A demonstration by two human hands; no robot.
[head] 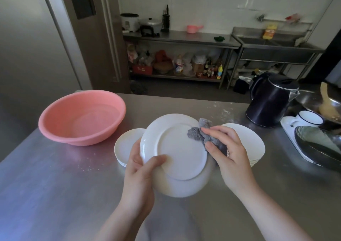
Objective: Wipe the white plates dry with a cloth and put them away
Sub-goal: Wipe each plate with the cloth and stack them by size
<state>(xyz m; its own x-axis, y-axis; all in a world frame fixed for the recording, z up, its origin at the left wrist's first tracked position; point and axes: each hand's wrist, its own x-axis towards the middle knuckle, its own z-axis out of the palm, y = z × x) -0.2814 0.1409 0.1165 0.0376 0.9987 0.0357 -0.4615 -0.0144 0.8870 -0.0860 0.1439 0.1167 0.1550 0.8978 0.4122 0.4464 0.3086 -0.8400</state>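
Note:
My left hand [141, 172] grips a large white plate [177, 148] by its lower left rim and holds it tilted above the steel table, its underside facing me. My right hand [227, 152] holds a grey cloth [200, 133] against the plate's right side, fingers curled round the cloth. A stack of small white plates [124, 146] sits on the table behind the held plate on the left. Another stack of white plates [252, 144] lies on the right, partly hidden by my right hand.
A pink plastic basin [81, 117] holding water stands at the left on the steel table [55, 176]. A black kettle [271, 100] stands at the right rear. A white tray [293, 139] with an enamel mug [308, 117], pans and bowls fills the right edge.

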